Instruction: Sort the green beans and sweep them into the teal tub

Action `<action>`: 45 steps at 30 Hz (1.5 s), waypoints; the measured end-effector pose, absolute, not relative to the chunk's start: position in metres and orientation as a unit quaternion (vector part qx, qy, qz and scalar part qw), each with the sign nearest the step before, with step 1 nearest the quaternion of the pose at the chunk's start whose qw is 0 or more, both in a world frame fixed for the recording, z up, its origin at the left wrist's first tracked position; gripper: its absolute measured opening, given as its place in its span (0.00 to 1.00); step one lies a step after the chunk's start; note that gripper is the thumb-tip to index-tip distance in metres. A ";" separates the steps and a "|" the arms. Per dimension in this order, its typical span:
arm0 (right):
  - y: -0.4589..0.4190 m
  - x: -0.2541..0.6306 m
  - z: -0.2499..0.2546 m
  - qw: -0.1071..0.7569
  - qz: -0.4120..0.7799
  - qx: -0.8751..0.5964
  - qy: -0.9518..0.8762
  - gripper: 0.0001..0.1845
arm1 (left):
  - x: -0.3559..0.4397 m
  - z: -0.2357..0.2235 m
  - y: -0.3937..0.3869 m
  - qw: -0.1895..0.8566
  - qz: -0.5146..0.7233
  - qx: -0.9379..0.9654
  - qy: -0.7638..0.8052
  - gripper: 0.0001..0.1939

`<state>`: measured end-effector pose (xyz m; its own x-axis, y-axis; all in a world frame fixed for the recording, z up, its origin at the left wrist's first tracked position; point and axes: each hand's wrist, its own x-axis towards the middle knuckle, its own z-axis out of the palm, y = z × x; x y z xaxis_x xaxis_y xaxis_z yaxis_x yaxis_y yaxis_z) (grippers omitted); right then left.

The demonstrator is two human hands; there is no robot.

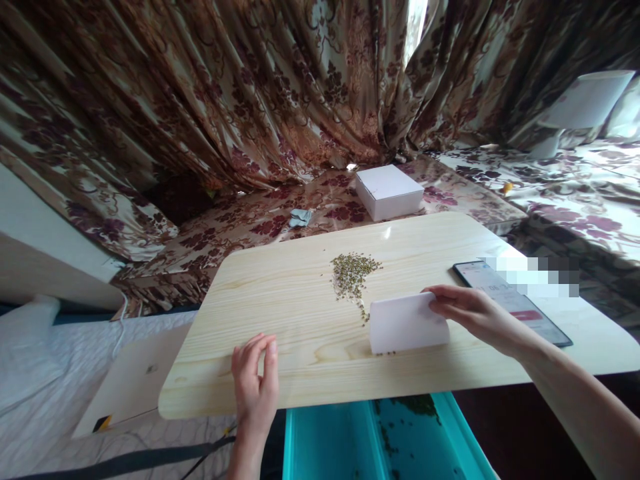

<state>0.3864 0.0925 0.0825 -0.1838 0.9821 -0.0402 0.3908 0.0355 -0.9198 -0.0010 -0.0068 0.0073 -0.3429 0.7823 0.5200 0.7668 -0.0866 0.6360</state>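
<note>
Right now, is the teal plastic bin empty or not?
Not empty: the teal plastic bin holds small green grains in its right compartment; the pale wooden table hides its far end.

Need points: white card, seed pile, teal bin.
White card (409, 325): head view, middle of its face.
Seed pile (349, 268): head view, its dense upper part.
Teal bin (327, 440): head view, bare surface inside its left compartment.

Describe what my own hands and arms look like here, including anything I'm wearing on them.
Your left hand and right hand are both ungloved, with slender fingers. The visible parts of your left forearm and right forearm are bare, with no sleeve showing. I see no watch, bracelet, ring or marking.
</note>
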 end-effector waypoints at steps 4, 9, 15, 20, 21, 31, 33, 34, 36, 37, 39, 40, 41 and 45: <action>0.078 0.395 0.078 0.316 0.457 -0.538 -0.633 0.32 | -0.001 0.007 -0.007 0.008 0.469 0.576 0.670 0.15; 0.053 0.404 0.083 0.282 0.459 -0.532 -0.653 0.29 | -0.001 0.007 -0.007 0.008 0.472 0.577 0.666 0.14; 0.052 0.407 0.091 0.392 0.381 -0.577 -0.607 0.25 | 0.001 0.008 -0.006 0.002 0.476 0.579 0.662 0.14; 0.067 0.391 0.096 0.482 0.305 -0.608 -0.553 0.18 | -0.001 0.007 -0.006 -0.010 0.473 0.584 0.659 0.13; 0.069 0.387 0.096 0.491 0.301 -0.607 -0.547 0.17 | -0.002 0.006 -0.006 -0.012 0.473 0.587 0.657 0.13; 0.073 0.371 0.095 0.503 0.328 -0.598 -0.532 0.17 | -0.009 0.000 -0.005 -0.024 0.472 0.603 0.643 0.11; 0.072 0.371 0.097 0.499 0.331 -0.599 -0.532 0.17 | -0.010 -0.001 -0.005 -0.023 0.470 0.609 0.639 0.10; 0.072 0.371 0.097 0.497 0.333 -0.600 -0.532 0.17 | -0.010 -0.001 -0.005 -0.023 0.469 0.610 0.639 0.10; 0.071 0.372 0.098 0.493 0.335 -0.599 -0.535 0.18 | -0.009 0.000 -0.005 -0.021 0.471 0.607 0.640 0.11; 0.070 0.372 0.099 0.490 0.335 -0.599 -0.538 0.18 | -0.008 0.000 -0.005 -0.019 0.472 0.603 0.643 0.11; 0.068 0.373 0.101 0.481 0.334 -0.601 -0.544 0.18 | -0.005 0.002 -0.006 -0.015 0.475 0.594 0.649 0.11; 0.067 0.374 0.101 0.477 0.332 -0.605 -0.545 0.18 | -0.004 0.004 -0.006 -0.012 0.476 0.590 0.653 0.12; 0.067 0.374 0.101 0.474 0.328 -0.610 -0.544 0.18 | -0.002 0.005 -0.007 -0.010 0.476 0.586 0.656 0.12; 0.068 0.376 0.098 0.475 0.322 -0.621 -0.534 0.19 | 0.000 0.008 -0.007 -0.002 0.476 0.580 0.661 0.13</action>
<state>0.3762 0.0682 0.0983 0.2223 0.9689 0.1087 0.3570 0.0228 -0.9338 0.0001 -0.0073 0.0081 -0.3267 0.7650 0.5551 0.7684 -0.1270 0.6272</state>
